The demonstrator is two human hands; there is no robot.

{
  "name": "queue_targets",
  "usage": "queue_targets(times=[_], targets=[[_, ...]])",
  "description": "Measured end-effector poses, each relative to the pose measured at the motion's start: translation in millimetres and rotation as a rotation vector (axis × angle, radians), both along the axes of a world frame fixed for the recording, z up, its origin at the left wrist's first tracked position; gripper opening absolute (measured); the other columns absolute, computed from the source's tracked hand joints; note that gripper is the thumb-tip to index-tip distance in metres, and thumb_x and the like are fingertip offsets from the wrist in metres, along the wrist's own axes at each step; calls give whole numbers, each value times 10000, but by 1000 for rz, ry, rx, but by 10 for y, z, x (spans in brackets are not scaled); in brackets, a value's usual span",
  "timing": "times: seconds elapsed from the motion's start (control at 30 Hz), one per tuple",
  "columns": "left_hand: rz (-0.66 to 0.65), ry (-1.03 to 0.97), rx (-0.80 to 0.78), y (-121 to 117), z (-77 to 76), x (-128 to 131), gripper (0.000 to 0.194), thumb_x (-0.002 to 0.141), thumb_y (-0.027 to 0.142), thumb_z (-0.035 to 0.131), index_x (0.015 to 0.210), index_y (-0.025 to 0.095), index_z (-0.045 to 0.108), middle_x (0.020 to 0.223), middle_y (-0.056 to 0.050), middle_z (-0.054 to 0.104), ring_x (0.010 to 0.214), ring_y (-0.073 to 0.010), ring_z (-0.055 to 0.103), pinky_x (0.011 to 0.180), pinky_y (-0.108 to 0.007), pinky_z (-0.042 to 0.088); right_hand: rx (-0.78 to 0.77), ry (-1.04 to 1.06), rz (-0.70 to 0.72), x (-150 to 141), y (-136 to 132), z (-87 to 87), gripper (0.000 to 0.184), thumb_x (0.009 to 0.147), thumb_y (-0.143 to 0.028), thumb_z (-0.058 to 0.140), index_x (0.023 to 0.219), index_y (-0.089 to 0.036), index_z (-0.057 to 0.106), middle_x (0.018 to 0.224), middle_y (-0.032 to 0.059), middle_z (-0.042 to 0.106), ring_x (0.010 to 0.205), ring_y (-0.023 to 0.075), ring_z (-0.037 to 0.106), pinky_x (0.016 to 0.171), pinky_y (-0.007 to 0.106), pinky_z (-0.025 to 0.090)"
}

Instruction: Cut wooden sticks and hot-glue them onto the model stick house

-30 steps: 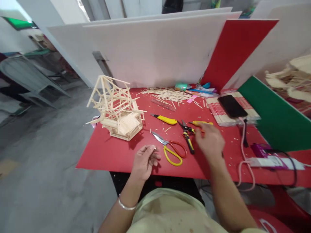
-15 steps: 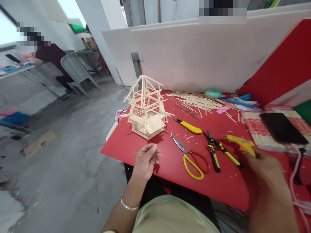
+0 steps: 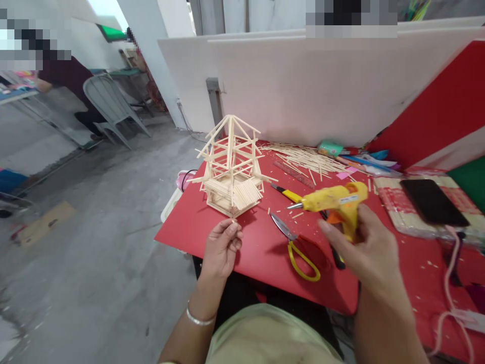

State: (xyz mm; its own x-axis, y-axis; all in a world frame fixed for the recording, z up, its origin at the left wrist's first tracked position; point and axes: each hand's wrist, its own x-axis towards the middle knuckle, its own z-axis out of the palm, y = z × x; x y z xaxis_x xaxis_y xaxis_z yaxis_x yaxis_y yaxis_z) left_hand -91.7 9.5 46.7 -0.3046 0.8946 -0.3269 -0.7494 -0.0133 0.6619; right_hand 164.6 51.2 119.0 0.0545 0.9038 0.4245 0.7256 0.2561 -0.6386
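At the near side of the red bench, the left hand reaches forward palm inward, thumb and fingers pinched together on what looks like a tiny pale piece. Right hand is raised above the surface, fingers wrapped round the handle of a yellow glue gun, nozzle aimed left. Stick model, pointed roof frame, stands upright just beyond the left fingertips; contact unclear. Scissors lie between the two hands, right of the left fingers; yellow cutter lies past them, partly behind the gun; black-handled tool partly hidden beneath the right thumb and gun. Loose sticks pile up farther beyond the right fingers, phone to their right. Bench's near edge passes under the left wrist; its left corner sits left of the left fingers. Plain red strip separates left fingers from scissors; white boards rise behind the model.
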Motion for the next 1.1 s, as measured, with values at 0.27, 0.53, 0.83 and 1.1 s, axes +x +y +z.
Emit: queue_targets(times=[0.27, 0.53, 0.83, 1.1], targets=[[10, -2, -34, 45, 27, -46, 311, 553, 188, 919, 804, 145, 740, 759, -33, 736, 588, -93, 657, 421, -133, 425, 296, -388, -35, -695, 200, 24, 358, 814, -539, 646, 833, -204, 521, 704, -18, 517, 606, 127, 467, 547, 266, 306], [17, 23, -15, 119, 92, -46, 278, 591, 192, 889, 780, 166, 688, 688, -3, 695, 565, -92, 647, 434, -143, 412, 340, -598, 12, -882, 325, 18, 308, 872, -428, 580, 1046, -175, 605, 809, 10, 596, 697, 155, 561, 556, 282, 298], [28, 24, 9, 180, 89, -76, 276, 594, 192, 891, 791, 163, 700, 684, -4, 703, 570, -96, 655, 436, -141, 418, 337, -631, 34, -907, 365, 20, 333, 887, -414, 563, 1099, -161, 610, 854, 25, 627, 718, 156, 567, 571, 287, 300], [29, 20, 9, 201, 115, -61, 300, 582, 200, 903, 790, 158, 691, 664, 2, 697, 554, -95, 649, 431, -143, 418, 339, -623, 40, -899, 375, 7, 333, 896, -415, 544, 1097, -159, 614, 845, 32, 630, 716, 159, 557, 576, 291, 286]])
